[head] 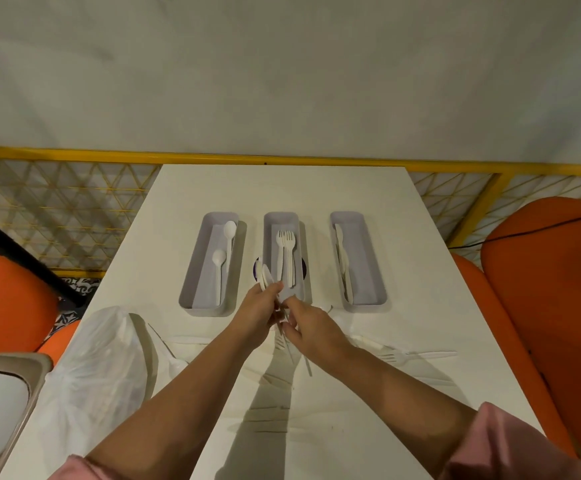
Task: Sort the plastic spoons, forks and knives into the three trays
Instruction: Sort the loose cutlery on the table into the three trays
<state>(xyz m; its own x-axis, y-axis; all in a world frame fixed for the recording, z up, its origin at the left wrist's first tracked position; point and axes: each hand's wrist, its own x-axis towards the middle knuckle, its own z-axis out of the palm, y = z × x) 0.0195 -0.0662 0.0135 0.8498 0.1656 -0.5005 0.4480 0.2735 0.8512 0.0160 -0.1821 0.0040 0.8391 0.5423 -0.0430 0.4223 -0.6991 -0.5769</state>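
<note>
A bundle of white plastic cutlery (265, 276), spoon bowls uppermost, is held just in front of the middle long grey plastic tray (281, 214), at its near left corner. The left hand (259, 308) is wrapped round the bundle; the right hand (311, 329) pinches its lower ends, though which piece I cannot tell. To do this well, draw out one piece at a time, check its head, then lay it lengthwise. White forks (285, 251) fill that tray, white spoons (225, 251) lie in the tray left of it (220, 214), and white knives (342, 265) in the one to its right (368, 265). More loose white cutlery (403, 356) lies nearer than the tray, rightward.
</note>
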